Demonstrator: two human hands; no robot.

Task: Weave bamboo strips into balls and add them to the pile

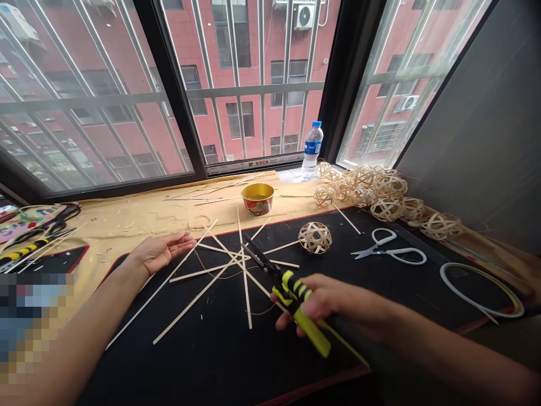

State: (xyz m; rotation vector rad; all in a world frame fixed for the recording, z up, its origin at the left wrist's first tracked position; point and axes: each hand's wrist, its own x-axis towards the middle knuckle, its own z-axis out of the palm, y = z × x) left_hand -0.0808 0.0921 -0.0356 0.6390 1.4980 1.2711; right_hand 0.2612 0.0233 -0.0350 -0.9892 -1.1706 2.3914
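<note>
Black window frames (pixel 169 84) look onto a red brick building (pixel 190 34), with a black mat (pixel 190 366) on the tan-covered ledge (pixel 127 220) beneath them. We grip yellow-and-black cutters (pixel 291 293) in our right hand (pixel 333 304), their long axis running from the handles near us up and to the left, tips pointing at the crossing of the bamboo strips (pixel 198 299) ahead of that hand. Our left hand (pixel 163 252) lies open, palm up, fingers apart, just beside those strips and holding nothing. Ahead of the right hand, a woven bamboo ball (pixel 315 237) sits on the mat, with white-handled scissors (pixel 359 252) to its right. Farther ahead on the ledge stands a gold bowl (pixel 257 198), its contents too hard to tell, then an upright plastic water bottle (pixel 313 149) with clear liquid inside, beside a heap of woven balls (pixel 372 194)
</note>
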